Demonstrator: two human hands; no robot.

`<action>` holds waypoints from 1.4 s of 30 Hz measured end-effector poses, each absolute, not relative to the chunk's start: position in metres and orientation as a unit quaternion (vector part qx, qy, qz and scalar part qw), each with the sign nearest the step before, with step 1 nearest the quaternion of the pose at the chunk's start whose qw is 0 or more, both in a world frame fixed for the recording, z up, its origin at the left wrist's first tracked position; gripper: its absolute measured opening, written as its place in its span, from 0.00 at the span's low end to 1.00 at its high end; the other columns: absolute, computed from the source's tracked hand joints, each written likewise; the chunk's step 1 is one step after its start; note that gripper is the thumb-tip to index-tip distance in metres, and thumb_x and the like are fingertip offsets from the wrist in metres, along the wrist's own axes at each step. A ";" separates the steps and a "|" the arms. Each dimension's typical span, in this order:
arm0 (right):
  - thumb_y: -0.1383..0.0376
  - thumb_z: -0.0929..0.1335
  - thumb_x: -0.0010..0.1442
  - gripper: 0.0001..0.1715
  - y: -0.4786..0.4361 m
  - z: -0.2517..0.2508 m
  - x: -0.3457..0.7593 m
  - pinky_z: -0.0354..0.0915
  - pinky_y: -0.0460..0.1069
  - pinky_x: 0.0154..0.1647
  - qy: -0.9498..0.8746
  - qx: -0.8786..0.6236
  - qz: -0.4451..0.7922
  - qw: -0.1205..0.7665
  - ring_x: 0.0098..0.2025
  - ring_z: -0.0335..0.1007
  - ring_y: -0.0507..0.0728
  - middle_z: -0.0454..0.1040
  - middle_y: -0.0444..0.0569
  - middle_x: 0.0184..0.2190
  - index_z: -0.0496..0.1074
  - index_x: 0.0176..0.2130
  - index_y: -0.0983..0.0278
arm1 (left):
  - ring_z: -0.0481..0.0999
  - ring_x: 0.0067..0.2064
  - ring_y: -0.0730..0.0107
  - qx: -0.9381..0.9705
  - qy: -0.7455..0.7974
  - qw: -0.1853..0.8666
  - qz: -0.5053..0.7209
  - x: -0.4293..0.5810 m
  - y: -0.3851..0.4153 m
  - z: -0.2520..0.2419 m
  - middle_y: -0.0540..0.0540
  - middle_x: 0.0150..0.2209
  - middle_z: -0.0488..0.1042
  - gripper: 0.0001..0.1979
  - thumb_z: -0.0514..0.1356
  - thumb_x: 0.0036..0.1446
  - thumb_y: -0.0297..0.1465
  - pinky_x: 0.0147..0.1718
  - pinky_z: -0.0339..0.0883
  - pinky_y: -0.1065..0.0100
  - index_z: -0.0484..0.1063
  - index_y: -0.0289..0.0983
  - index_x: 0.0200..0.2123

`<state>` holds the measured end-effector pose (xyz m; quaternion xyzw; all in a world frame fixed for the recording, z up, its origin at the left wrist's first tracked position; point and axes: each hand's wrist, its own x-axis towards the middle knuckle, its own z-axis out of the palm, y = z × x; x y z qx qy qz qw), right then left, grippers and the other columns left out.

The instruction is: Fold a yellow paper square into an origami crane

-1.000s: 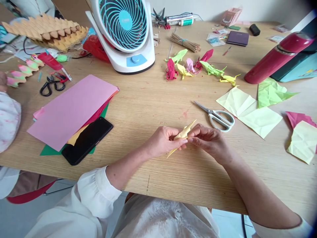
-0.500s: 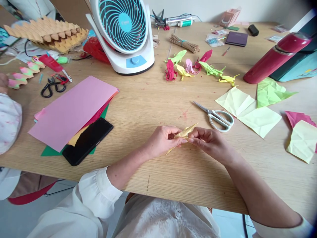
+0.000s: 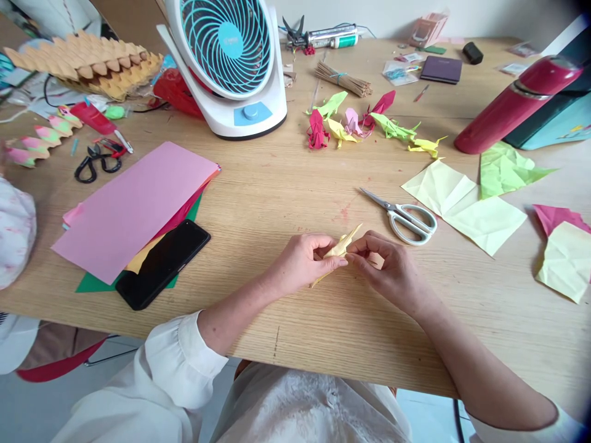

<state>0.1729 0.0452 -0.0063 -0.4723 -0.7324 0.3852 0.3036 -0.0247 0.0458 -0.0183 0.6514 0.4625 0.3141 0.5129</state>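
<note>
Left hand (image 3: 302,263) and right hand (image 3: 392,269) both pinch yellow origami (image 3: 339,248) just left of scissors (image 3: 406,216); fingers hide its middle, fold shape unclear.

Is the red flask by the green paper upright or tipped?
Tipped: the red flask lies slanted on the table, its cap end raised rightward.

Pale yellow folded paper figure (image 3: 339,248) at centre frame was matt, sharply creased. Light wooden table (image 3: 286,184) showed fine straight grain, dull satin finish. Black slab phone (image 3: 162,263) at lower left was glossy glass. Scissors with shiny metal blades and pale smooth plastic handles (image 3: 402,215) lay right of centre. White-and-turquoise fan (image 3: 227,61) at top looked smooth plastic. Pink paper sheet (image 3: 133,206) was matt. Red flask (image 3: 514,106) at upper right was glossy.
</note>
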 end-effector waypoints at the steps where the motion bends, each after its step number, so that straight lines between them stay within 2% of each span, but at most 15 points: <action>1: 0.59 0.68 0.64 0.10 0.045 -0.007 0.173 0.61 0.47 0.30 -0.731 -0.471 0.390 0.305 0.31 0.64 0.52 0.70 0.46 0.30 0.75 0.33 0.62 | 0.62 0.26 0.78 0.658 0.462 0.498 0.324 -0.025 0.046 -0.018 0.54 0.24 0.65 0.13 0.65 0.57 0.37 0.24 0.54 0.74 0.73 0.33 0.27; 4: 0.58 0.68 0.64 0.11 0.044 -0.006 0.173 0.61 0.48 0.30 -0.727 -0.472 0.398 0.299 0.31 0.65 0.53 0.70 0.47 0.30 0.76 0.34 0.62 | 0.64 0.28 0.77 0.693 0.459 0.430 0.352 -0.025 0.046 -0.018 0.53 0.25 0.67 0.13 0.66 0.58 0.35 0.26 0.55 0.74 0.73 0.34 0.25; 8: 0.57 0.70 0.62 0.14 0.044 -0.006 0.171 0.60 0.48 0.28 -0.720 -0.498 0.374 0.304 0.29 0.62 0.52 0.68 0.46 0.28 0.74 0.30 0.63 | 0.69 0.31 0.75 0.757 0.455 0.320 0.343 -0.026 0.043 -0.018 0.51 0.29 0.71 0.08 0.65 0.60 0.30 0.31 0.58 0.72 0.75 0.35 0.29; 12: 0.48 0.71 0.58 0.21 0.046 -0.012 0.170 0.61 0.48 0.28 -0.626 -0.470 0.532 0.323 0.28 0.64 0.53 0.71 0.46 0.26 0.72 0.29 0.62 | 0.71 0.33 0.74 0.775 0.438 0.288 0.353 -0.026 0.041 -0.017 0.50 0.31 0.74 0.08 0.62 0.63 0.31 0.33 0.61 0.72 0.75 0.35 0.30; 15: 0.45 0.72 0.57 0.22 0.048 -0.016 0.170 0.64 0.49 0.32 -0.576 -0.451 0.592 0.337 0.32 0.68 0.54 0.74 0.47 0.29 0.73 0.31 0.61 | 0.67 0.29 0.76 0.766 0.436 0.306 0.361 -0.027 0.042 -0.016 0.52 0.26 0.68 0.15 0.63 0.62 0.32 0.30 0.58 0.72 0.70 0.35 0.23; 23: 0.59 0.70 0.61 0.11 0.044 -0.007 0.166 0.61 0.47 0.29 -0.672 -0.483 0.455 0.328 0.28 0.64 0.51 0.73 0.46 0.30 0.74 0.31 0.63 | 0.57 0.26 0.78 0.733 0.454 0.384 0.330 -0.028 0.045 -0.014 0.55 0.21 0.56 0.24 0.66 0.58 0.35 0.25 0.49 0.72 0.56 0.35 0.18; 28: 0.60 0.70 0.61 0.09 0.040 -0.006 0.164 0.60 0.48 0.29 -0.687 -0.501 0.407 0.335 0.30 0.64 0.52 0.72 0.47 0.30 0.74 0.31 0.62 | 0.55 0.26 0.79 0.704 0.477 0.408 0.331 -0.026 0.042 -0.010 0.56 0.21 0.55 0.24 0.66 0.57 0.37 0.24 0.47 0.72 0.57 0.35 0.18; 33: 0.53 0.73 0.59 0.16 0.045 -0.010 0.170 0.62 0.48 0.32 -0.630 -0.428 0.563 0.321 0.30 0.65 0.52 0.72 0.45 0.28 0.74 0.32 0.63 | 0.56 0.26 0.78 0.693 0.435 0.488 0.303 -0.030 0.047 -0.009 0.55 0.23 0.57 0.19 0.63 0.60 0.39 0.23 0.47 0.73 0.66 0.34 0.22; 36: 0.53 0.73 0.59 0.16 0.049 -0.015 0.174 0.63 0.49 0.36 -0.596 -0.386 0.627 0.320 0.33 0.66 0.53 0.73 0.45 0.30 0.73 0.33 0.62 | 0.56 0.26 0.78 0.689 0.406 0.519 0.302 -0.033 0.050 -0.010 0.54 0.23 0.59 0.17 0.62 0.60 0.38 0.23 0.48 0.73 0.69 0.34 0.24; 39: 0.54 0.73 0.60 0.13 0.050 -0.017 0.179 0.63 0.49 0.37 -0.619 -0.396 0.598 0.321 0.34 0.66 0.53 0.73 0.45 0.31 0.74 0.35 0.62 | 0.56 0.26 0.78 0.682 0.397 0.529 0.312 -0.034 0.052 -0.013 0.54 0.24 0.58 0.17 0.63 0.59 0.38 0.24 0.49 0.72 0.68 0.34 0.24; 42: 0.57 0.71 0.63 0.09 0.049 -0.015 0.182 0.62 0.49 0.36 -0.684 -0.424 0.501 0.318 0.34 0.66 0.53 0.72 0.45 0.31 0.74 0.35 0.61 | 0.56 0.25 0.78 0.679 0.403 0.524 0.319 -0.033 0.053 -0.016 0.54 0.23 0.58 0.17 0.63 0.60 0.38 0.24 0.48 0.72 0.68 0.34 0.23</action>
